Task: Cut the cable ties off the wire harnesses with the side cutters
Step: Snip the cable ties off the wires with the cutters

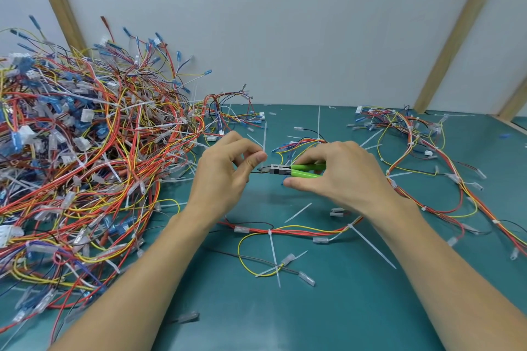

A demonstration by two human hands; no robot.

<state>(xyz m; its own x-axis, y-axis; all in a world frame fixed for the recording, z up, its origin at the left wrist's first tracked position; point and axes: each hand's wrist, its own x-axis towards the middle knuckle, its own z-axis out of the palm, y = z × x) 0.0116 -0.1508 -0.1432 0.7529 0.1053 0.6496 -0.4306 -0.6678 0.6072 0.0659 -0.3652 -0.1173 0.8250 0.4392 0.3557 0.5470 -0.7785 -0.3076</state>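
Observation:
My right hand [339, 177] grips the green-handled side cutters [296, 171], whose jaws point left at the fingertips of my left hand [225, 174]. That left hand pinches a white cable tie [264, 137] whose tail sticks straight up, on a thin wire of the harness [302, 232] lying across the teal table under my hands. The cutter tips touch or almost touch the tie at the pinch; the exact contact is hidden by my fingers. More white ties stay on that harness, one [272, 245] near the middle.
A big tangled pile of harnesses [85, 151] covers the left side of the teal table [256, 308]. A smaller group of harnesses [413, 145] lies at the right. Loose cut ties [298, 212] and clear connector sleeves are scattered about. A grey wall stands behind.

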